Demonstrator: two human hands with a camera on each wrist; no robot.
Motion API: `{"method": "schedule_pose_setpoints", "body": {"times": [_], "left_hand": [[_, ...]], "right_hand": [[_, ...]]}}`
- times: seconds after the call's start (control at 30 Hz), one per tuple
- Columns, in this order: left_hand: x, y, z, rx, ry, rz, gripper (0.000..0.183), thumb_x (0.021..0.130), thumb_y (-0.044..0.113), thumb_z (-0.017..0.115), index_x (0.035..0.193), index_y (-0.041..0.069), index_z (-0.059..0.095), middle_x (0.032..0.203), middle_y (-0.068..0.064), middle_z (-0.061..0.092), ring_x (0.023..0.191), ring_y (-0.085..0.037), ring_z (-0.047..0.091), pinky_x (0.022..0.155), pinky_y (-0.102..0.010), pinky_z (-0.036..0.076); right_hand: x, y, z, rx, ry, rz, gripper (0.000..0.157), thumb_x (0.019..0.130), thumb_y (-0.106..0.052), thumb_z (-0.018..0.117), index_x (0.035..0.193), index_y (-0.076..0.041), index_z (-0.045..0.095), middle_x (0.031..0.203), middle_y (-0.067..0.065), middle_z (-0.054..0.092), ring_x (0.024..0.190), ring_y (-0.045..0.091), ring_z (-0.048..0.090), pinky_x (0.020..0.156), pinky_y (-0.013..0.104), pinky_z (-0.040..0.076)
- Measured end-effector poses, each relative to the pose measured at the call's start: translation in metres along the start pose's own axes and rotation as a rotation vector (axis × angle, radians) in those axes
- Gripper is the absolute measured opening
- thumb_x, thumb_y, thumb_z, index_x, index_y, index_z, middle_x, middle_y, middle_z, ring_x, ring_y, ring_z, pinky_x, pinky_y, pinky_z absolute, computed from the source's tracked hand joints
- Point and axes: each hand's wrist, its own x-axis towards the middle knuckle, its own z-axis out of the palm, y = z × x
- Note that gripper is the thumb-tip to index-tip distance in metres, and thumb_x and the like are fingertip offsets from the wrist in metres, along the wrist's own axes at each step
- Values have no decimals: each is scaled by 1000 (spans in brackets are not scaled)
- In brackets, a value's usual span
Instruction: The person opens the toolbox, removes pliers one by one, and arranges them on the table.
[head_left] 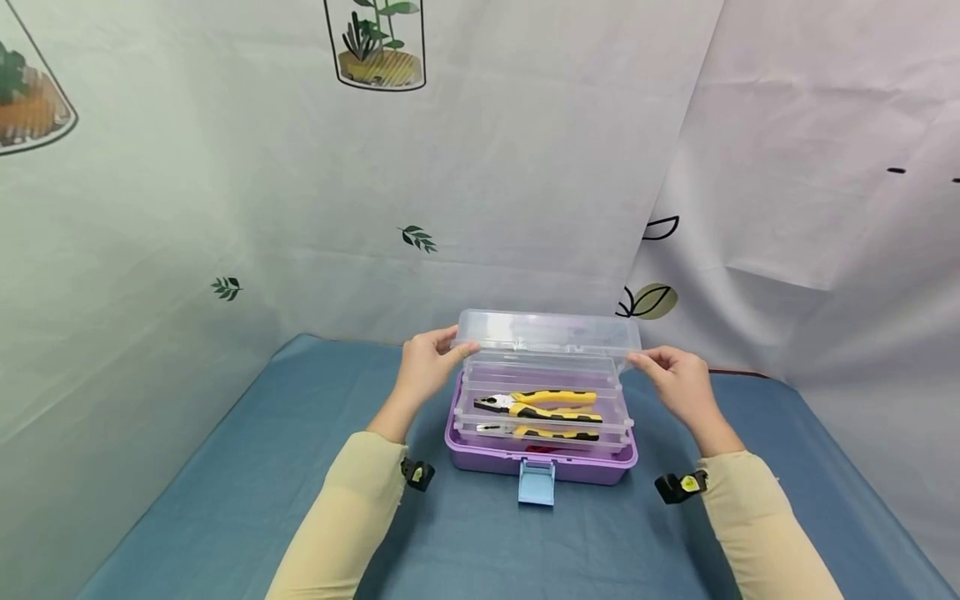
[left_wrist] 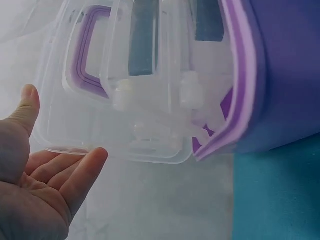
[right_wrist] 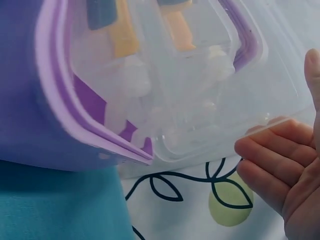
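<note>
A purple toolbox [head_left: 480, 458] stands with its transparent lid [head_left: 547, 329] raised at the back. At the lid's left end is my left hand [head_left: 427, 362]. Its fingers [left_wrist: 82, 175] extend along the lid's edge, the thumb spread apart from them. On the opposite end, my right hand [head_left: 678, 379] touches the lid with nearly straight fingers [right_wrist: 267, 160]. Two clear tiered trays [head_left: 618, 408] fill the box's upper part. Combination pliers [head_left: 555, 404] with yellow and black handles lie in them, above a second pair of pliers [head_left: 555, 433].
A light blue latch [head_left: 536, 483] hangs down at the box's front. Something red [head_left: 542, 448] shows low inside, mostly covered by the trays. The blue tabletop [head_left: 247, 500] runs back to a printed white cloth [head_left: 525, 183]. Black wrist cameras [head_left: 417, 473] are strapped at both sleeves.
</note>
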Motion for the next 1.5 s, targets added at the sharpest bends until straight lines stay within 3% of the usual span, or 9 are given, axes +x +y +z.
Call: {"method": "schedule_pose_setpoints", "body": {"times": [0.27, 0.53, 0.77, 1.0, 1.17, 1.37, 1.5], "left_hand": [[8, 5, -1, 6, -21, -33, 68, 81, 52, 67, 131, 6, 57, 128, -16, 60, 114, -30, 61, 89, -44, 54], [14, 1, -2, -5, -41, -59, 71, 82, 57, 64, 133, 8, 54, 130, -16, 59, 117, -31, 58, 93, -44, 51], [16, -12, -4, -87, -147, -72, 72, 84, 53, 63, 140, 12, 46, 137, -17, 52, 126, -30, 51, 100, -44, 46], [11, -18, -4, -245, -251, -31, 77, 89, 37, 64, 148, 9, 21, 154, -16, 27, 141, -33, 29, 112, -48, 30], [11, -21, 0, -292, -271, 1, 73, 91, 24, 61, 147, 7, 18, 157, -14, 18, 143, -32, 22, 115, -46, 27], [12, -21, 2, -313, -305, 48, 77, 91, 9, 54, 152, 10, 9, 159, -12, 11, 146, -28, 15, 116, -46, 22], [16, -20, 2, -305, -319, 71, 84, 87, 3, 51, 153, 13, 0, 160, -10, 6, 146, -26, 13, 115, -46, 26]], "right_hand": [[12, -1, -5, 9, -79, 50, 51, 91, -48, 57, 94, 1, 71, 88, 21, 71, 76, 23, 61, 60, 28, 46], [20, -1, -3, 37, -100, 63, 54, 90, -49, 57, 92, 2, 71, 86, 21, 71, 82, 34, 67, 63, 29, 49], [27, -1, -3, 44, -109, 98, 59, 88, -54, 56, 87, 2, 72, 84, 20, 72, 80, 31, 69, 64, 31, 54], [38, -2, -6, 43, -149, 115, 63, 87, -59, 54, 83, 1, 72, 87, 19, 73, 73, 20, 70, 62, 32, 56], [44, -1, -8, 85, -198, 133, 63, 87, -58, 54, 81, 2, 70, 88, 20, 72, 68, 8, 66, 62, 27, 56], [51, -4, -12, 75, -200, 169, 67, 85, -62, 54, 78, 3, 68, 87, 20, 72, 71, 14, 69, 62, 29, 56], [58, -7, -13, 53, -208, 189, 71, 84, -66, 52, 78, 3, 67, 87, 19, 71, 74, 18, 71, 66, 35, 58]]}}
